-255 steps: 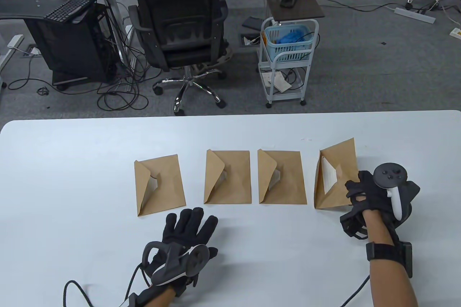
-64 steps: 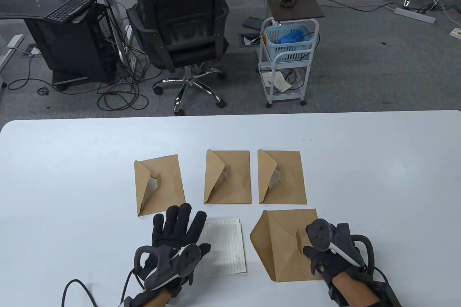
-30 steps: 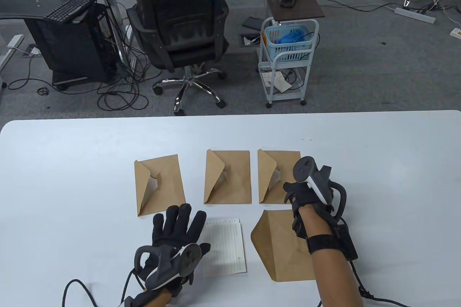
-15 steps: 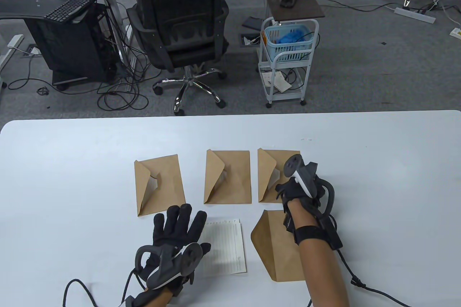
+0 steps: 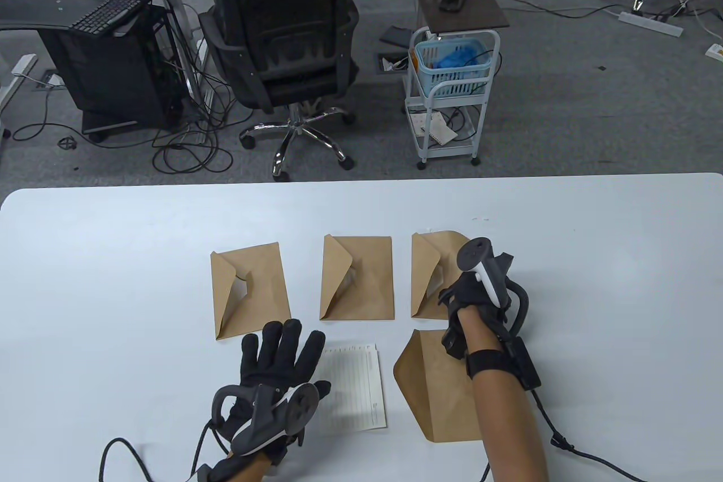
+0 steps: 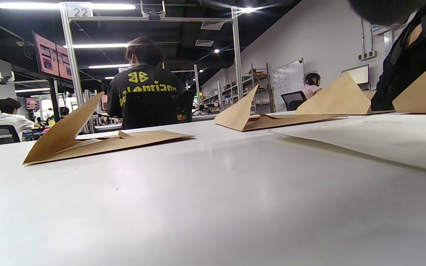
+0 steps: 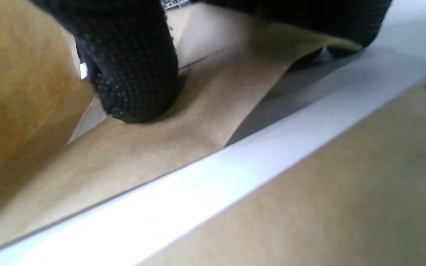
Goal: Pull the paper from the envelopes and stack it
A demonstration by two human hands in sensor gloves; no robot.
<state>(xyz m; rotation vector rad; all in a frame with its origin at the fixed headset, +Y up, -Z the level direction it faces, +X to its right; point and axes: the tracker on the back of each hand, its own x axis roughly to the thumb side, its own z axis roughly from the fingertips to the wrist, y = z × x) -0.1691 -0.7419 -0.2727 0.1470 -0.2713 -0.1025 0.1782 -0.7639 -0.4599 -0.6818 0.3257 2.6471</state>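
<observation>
My right hand [image 5: 471,292] grips the rightmost envelope [image 5: 430,273] of the row in mid-table, its far corner curling up, so I can draw it toward the near edge. My left hand [image 5: 277,360] lies flat, fingers spread, pinning the pulled sheet [image 5: 353,386] as the stack's base. The emptied envelope [image 5: 432,386] rests beside it.
</observation>
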